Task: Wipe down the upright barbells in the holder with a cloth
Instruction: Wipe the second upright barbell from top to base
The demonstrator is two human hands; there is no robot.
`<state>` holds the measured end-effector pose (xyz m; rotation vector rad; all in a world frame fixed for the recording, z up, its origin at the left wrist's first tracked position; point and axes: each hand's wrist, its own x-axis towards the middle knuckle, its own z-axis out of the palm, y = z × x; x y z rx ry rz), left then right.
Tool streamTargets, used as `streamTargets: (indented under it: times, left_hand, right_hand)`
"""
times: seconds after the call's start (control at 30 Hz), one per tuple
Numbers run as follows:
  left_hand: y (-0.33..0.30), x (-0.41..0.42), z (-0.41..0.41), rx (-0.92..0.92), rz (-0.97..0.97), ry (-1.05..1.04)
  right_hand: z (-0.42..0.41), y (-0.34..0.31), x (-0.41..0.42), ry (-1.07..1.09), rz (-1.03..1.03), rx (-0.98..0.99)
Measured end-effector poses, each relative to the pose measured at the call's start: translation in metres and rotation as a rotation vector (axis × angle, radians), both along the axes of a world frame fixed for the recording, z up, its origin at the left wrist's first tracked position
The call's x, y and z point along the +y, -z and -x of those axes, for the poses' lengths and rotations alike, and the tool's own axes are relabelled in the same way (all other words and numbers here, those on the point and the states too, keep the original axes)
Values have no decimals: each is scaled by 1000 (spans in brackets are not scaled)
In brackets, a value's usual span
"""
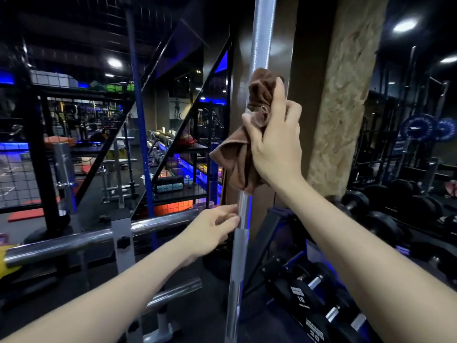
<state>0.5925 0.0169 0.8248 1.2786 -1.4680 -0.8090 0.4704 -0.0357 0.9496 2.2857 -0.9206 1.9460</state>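
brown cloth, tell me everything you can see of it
The brown cloth looks like soft, towel-like fabric, bunched and creased. It is wrapped against the upright silver barbell, with one loose corner hanging out to the left. The right hand holds it in its grip, fingers curled over the top, thumb in front. The left hand touches the bar lower down, clear of the cloth.

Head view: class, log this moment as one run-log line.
right hand: grips brown cloth around upright barbell | left hand: fingertips touch bar below | phase: wiping
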Motion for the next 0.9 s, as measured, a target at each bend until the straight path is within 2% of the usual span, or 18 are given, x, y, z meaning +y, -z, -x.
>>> streamTargets:
  times: [0.1, 0.27, 0.47, 0.57, 0.73, 0.83, 0.9]
  left_hand:
    - [1, 4, 1, 21, -14, 3]
    - [16, -6, -15, 18, -37, -89]
    - [15, 1, -9, 119, -13, -51]
    - [17, 5, -4, 125, 8, -67]
    - [14, 12, -5, 113, 27, -143]
    - [20, 14, -3, 108, 24, -166]
    - [29, 15, 1, 111, 45, -181]
  right_hand:
    - [-8, 32, 2, 95, -43, 24]
    - [-2, 97, 6, 44, -274, 227]
    - [-17, 32, -6, 35, -205, 104]
    - [-19, 55, -6, 38, -200, 138]
    - [-10, 128, -3, -56, -350, 318]
    - [-4, 118, -7, -49, -300, 359]
    - [-5, 95, -8, -56, -235, 306]
